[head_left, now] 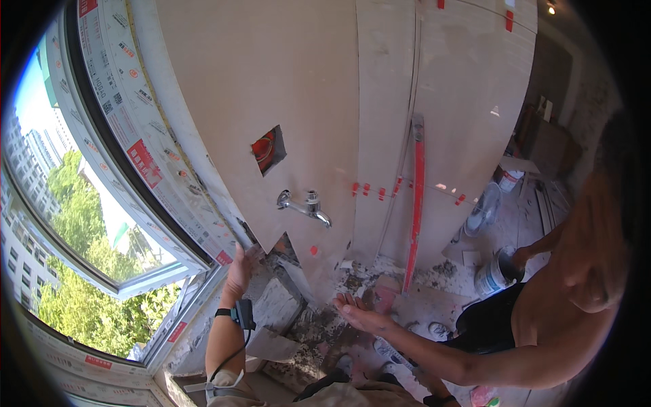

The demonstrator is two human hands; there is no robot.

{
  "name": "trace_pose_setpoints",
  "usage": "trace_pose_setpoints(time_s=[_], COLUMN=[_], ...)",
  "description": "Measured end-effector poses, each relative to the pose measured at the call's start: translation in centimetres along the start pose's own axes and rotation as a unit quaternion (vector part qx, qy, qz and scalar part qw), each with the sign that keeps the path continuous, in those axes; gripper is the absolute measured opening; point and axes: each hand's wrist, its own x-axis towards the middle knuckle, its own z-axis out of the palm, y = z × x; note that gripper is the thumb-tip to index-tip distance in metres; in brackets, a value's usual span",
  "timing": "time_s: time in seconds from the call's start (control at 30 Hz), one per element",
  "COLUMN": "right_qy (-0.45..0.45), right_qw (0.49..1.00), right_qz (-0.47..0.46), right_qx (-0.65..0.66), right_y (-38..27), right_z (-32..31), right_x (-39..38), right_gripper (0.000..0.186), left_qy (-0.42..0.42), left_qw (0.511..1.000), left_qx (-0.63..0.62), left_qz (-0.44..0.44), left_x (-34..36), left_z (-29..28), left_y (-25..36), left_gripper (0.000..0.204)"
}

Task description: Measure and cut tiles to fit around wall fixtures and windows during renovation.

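Two hands of the wearer on my feed. Left hand (238,273) at 8 o'clock, beside the beige wall slab (271,74)'s lower left edge, thumb and fingers apart; contact I cannot tell. Right hand (422,378) at 5, partly behind a co-worker's forearm (434,354); its fingers I cannot make out. Slab reaches up to 12, chrome tap (306,205) near centre, cutout (269,150) at the tap's 11. Red straightedge (415,203) at 3. Co-worker's hand (359,315), palm up, between 5 and 6. Window (95,224) at 9.

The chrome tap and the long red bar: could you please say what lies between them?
The head view shows a row of small red clips between the tap and the bar.
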Motion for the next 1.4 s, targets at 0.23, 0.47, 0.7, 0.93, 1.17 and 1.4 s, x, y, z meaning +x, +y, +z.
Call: trace_pose_setpoints(time_s=[0.23, 0.47, 0.7, 0.93, 1.17, 1.4], right_qy=[-0.068, -0.024, 0.045, 0.021, 0.006, -0.011], right_qw=[0.997, 0.871, 0.994, 0.999, 1.0, 0.999], right_qz=[0.043, 0.396, -0.035, -0.003, 0.008, 0.014], right_qx=[-0.011, 0.289, -0.095, -0.028, -0.023, -0.034], right_y=[-3.9, -11.1, -6.4, -10.9, -11.4, -10.0], right_z=[1.1, 9.7, 2.4, 0.7, 0.0, -0.1], right_x=[20.7, 30.9, 30.0, 24.5, 23.4, 24.4], right_gripper=[0.055, 0.052, 0.042, 0.041, 0.041, 0.041], left_qy=[0.105, 0.117, 0.193, 0.189, 0.19, 0.203], left_qw=[0.993, 0.993, 0.98, 0.98, 0.978, 0.975], left_qx=[-0.021, 0.004, -0.036, -0.057, -0.073, -0.079], left_qz=[-0.053, -0.024, -0.034, -0.04, -0.036, -0.033], left_x=[-2.5, 0.9, -5.8, -6.3, -6.9, -7.6], left_z=[-0.6, 2.8, -2.5, -1.6, -1.9, -3.2], left_y=[-3.9, -5.4, -7.2, -7.7, -8.2, -8.8], left_gripper=[0.084, 0.08, 0.087, 0.084, 0.082, 0.083])
